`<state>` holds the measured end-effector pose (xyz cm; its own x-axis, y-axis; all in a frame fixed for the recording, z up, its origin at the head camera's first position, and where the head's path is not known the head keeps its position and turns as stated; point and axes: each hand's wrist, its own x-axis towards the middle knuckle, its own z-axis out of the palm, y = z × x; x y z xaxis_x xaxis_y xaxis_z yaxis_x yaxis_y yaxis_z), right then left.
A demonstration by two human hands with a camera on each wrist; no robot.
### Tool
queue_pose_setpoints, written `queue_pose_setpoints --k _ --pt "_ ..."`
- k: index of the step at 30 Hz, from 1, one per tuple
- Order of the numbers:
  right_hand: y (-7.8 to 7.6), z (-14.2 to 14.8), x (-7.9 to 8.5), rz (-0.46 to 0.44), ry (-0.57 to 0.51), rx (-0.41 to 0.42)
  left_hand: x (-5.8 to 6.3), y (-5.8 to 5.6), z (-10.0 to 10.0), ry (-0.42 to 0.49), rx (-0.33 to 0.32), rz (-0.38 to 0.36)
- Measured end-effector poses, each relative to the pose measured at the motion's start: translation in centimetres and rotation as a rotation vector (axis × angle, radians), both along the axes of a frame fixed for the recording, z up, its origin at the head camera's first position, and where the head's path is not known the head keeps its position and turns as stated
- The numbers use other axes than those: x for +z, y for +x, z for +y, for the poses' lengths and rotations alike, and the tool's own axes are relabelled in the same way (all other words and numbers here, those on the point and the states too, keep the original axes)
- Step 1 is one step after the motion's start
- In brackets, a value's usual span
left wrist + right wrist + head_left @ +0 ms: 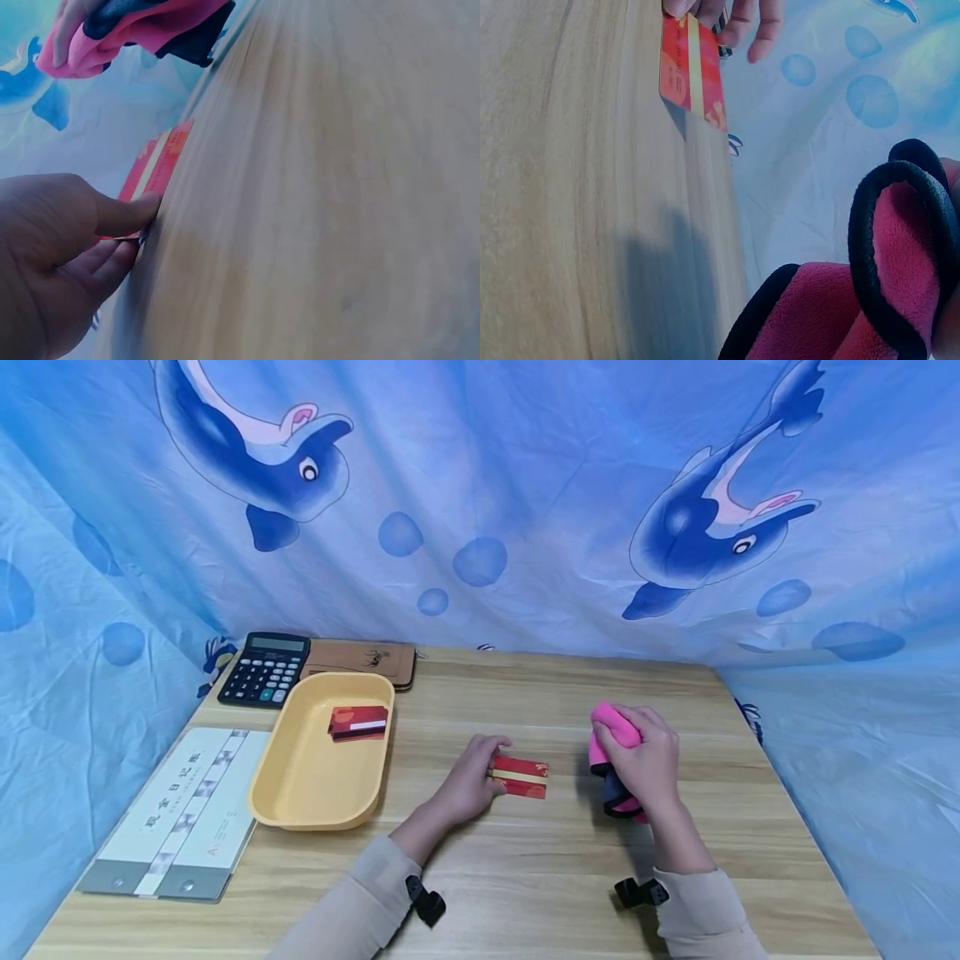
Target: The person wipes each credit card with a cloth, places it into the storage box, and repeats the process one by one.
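A red card with a gold stripe (525, 777) is pinched at its left edge by my left hand (467, 783), low over the wooden table. In the left wrist view the thumb lies on one face of the card (159, 166) and fingers are behind it. My right hand (652, 762) grips a bunched pink cloth with black edging (617, 725), just right of the card and above the table. Folds of the cloth (810, 307) hang loose in the right wrist view; much of that hand is out of frame there.
On the left stands a yellow plastic tray (315, 789) with red cards (358, 723) inside. Beside it lies a white and grey ledger (176, 810). Behind are a black calculator (265, 670) and a brown notebook (360, 658). A blue dolphin curtain (487, 485) encloses the table (525, 877).
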<state>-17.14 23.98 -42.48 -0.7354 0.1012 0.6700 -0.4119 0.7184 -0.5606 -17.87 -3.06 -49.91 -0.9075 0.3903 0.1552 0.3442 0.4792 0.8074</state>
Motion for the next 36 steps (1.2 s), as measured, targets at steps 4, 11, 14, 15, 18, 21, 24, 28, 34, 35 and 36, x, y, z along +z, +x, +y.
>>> queue_pose_setpoints --k 4,11,14,15,18,21,24,28,34,35,36 --pt "0.0 0.0 -0.2 -0.001 0.003 0.003 -0.1 -0.5 -0.5 0.036 0.079 0.014" --pt "-0.2 0.1 0.2 0.027 -0.006 0.026 0.9 -1.1 -0.9 0.301 0.250 -0.139" --pt "-0.3 0.2 0.6 0.052 -0.002 0.028 2.2 -1.4 -0.9 0.477 0.290 -0.264" --pt "-0.4 0.2 0.7 0.059 0.001 0.028 2.7 -1.5 -0.8 0.532 0.298 -0.302" --pt "-0.5 0.0 1.1 0.076 0.009 0.026 4.1 -1.8 -0.8 0.630 0.322 -0.357" --pt "-0.6 -0.2 1.5 0.070 0.005 0.027 5.3 -2.1 -0.8 0.690 0.330 -0.378" --pt "-0.6 -0.5 2.1 0.052 -0.012 0.036 6.2 -2.2 -0.7 0.724 0.326 -0.390" --pt "-0.6 -1.0 2.7 0.048 -0.020 0.065 7.0 -2.2 -0.4 0.752 0.303 -0.374" --pt "-0.6 -2.2 2.8 0.043 0.015 0.094 7.9 -1.8 0.2 0.744 0.251 -0.374" --pt "-0.6 -2.5 2.8 0.039 0.021 0.099 8.1 -1.8 0.4 0.739 0.241 -0.377" --pt "-0.6 -2.8 2.8 0.040 0.031 0.101 8.2 -1.7 0.5 0.730 0.230 -0.375"
